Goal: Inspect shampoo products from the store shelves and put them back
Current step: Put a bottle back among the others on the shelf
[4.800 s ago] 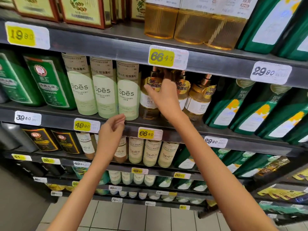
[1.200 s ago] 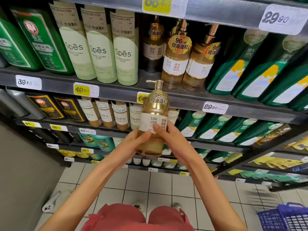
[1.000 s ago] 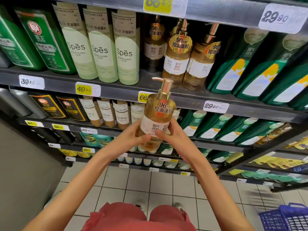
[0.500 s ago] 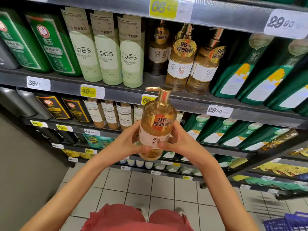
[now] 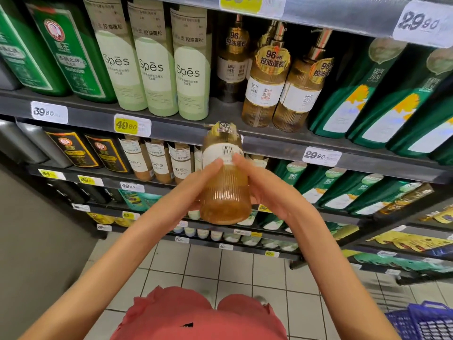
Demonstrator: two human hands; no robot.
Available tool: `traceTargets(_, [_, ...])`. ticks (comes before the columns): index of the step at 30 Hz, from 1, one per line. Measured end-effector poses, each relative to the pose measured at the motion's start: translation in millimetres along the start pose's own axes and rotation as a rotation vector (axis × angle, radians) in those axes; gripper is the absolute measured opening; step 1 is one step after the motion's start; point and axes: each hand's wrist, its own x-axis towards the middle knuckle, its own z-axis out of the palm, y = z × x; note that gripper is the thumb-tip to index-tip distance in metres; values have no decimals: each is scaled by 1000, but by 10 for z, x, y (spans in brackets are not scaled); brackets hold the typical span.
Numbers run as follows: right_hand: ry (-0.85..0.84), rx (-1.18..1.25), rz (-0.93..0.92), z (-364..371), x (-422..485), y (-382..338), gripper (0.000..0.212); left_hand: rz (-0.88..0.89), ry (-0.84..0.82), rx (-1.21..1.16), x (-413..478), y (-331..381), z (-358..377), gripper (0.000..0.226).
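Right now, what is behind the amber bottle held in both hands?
Behind the amber bottle, held between the left hand and right hand, run a shelf edge and lower rows of bottles. The price tag directly behind it is covered.

A: The bottle (image 5: 224, 192) held between the left hand (image 5: 188, 192) and right hand (image 5: 267, 190) is seen as clear amber plastic, ribbed and glossy, with a smooth white label.

B: The shelf (image 5: 171, 130) is taken for matt grey metal. Paper price tags (image 5: 132, 125) are fixed to it.

A: The floor (image 5: 232, 268) is laid with smooth pale tiles, and the basket (image 5: 426, 322) is made of blue plastic mesh.
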Motion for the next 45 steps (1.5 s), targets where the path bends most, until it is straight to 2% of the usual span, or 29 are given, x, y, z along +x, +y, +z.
traceTargets(3, [54,89,-158,35,-44,181,52,140,151,154,41,-45,-22,63])
traceTargets(7, [194,147,-296,32,117,34,54,282,207,268,233,84,-47,45])
traceTargets(10, [273,124,-379,-31,288,-201,46,373,222,306,441,305,-86,32])
traceTargets(14, [356,75,-459,-142,442,-454,49,442,240,385,665,515,-154,56])
traceTargets(17, [416,-11,-520,-193,527,-562,46,540,279,407,785,630,-161,53])
traceTargets(21, [542,-160,-577,-206,635,-601,52,548,310,337,998,609,-181,67])
traceTargets(26, [645,-283,-562,-193,783,-592,62,579,361,260,1183,488,-181,66])
traceTargets(29, [723,-188,-590,-123,835,-556,59,599,409,267,1247,425,-187,65])
traceTargets(32, [817,-66,-617,-24,894,-534,43,605,567,336,1283,319,-139,69])
traceTargets(36, [892,-80,-624,18,995,-519,44,602,754,377,1341,279,-27,68])
traceTargets(39, [883,-97,-601,-19,1014,-472,42,595,797,362,1393,280,7,62])
traceTargets(45, [760,-174,-466,-206,974,-354,37,562,831,399,1472,267,53,63])
